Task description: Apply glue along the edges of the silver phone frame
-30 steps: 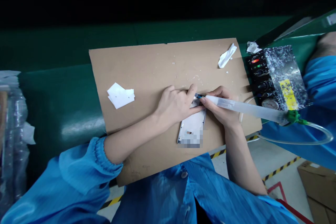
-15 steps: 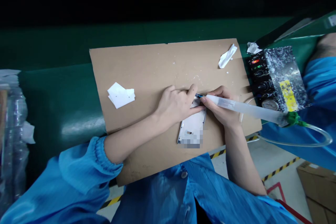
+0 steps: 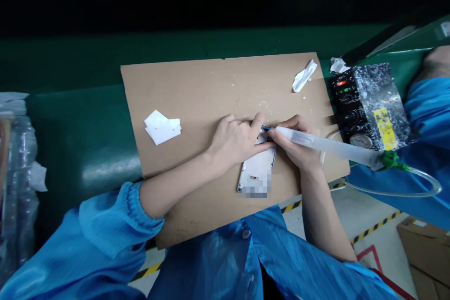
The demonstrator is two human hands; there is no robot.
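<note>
A flat, whitish phone housing (image 3: 258,164) lies on the cardboard sheet (image 3: 183,89), its near end blurred by blocks of pixels. My left hand (image 3: 237,138) grips its upper part, thumb across the face and fingers along the far side. My right hand (image 3: 298,145) is closed on a glue dispensing syringe (image 3: 326,146), held low like a pen. Its blue tip meets the far end of the housing, between both hands. The exact contact is too small to make out. A green fitting (image 3: 389,159) joins the syringe to a clear air hose (image 3: 431,176).
A speckled dispenser control box (image 3: 381,98) with knobs and a gauge stands at the right. White paper scraps (image 3: 162,127) lie on the left of the cardboard, and a crumpled paper strip (image 3: 304,76) is at its far right. Another person's blue sleeve (image 3: 429,103) is beyond the box.
Both hands, the housing and the syringe tip stay in nearly the same place. The syringe's rear end and its hose have shifted very slightly left.
</note>
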